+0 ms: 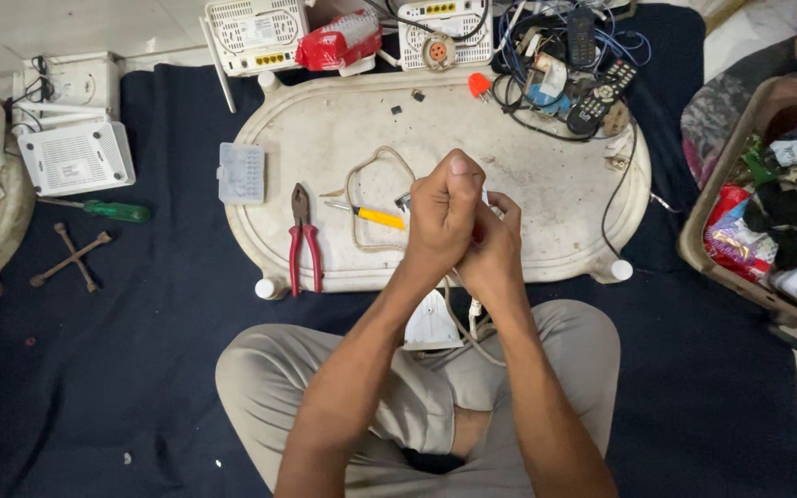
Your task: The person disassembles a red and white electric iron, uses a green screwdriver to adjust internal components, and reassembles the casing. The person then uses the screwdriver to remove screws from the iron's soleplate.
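My left hand [443,210] is closed in a fist with the thumb up, pressed against my right hand [493,251], above the near edge of a white oval tray [546,157]. Both hands are closed together on a thin beige cable [460,325], which hangs from under them down to my lap. What lies between the fingers is hidden. A white flat device [431,325] rests on my crossed legs under the hands. Just left of the hands on the tray are a small yellow-handled tool [375,217] and a loop of beige cord [362,180].
Red-handled pliers [304,242] and a clear plastic box [241,172] sit at the tray's left. White routers [255,35] line the back and left. Remotes and tangled wires [578,78] are at back right. A green screwdriver [117,211] and a cross wrench [71,257] lie on the dark cloth. A brown basket [694,231] stands right.
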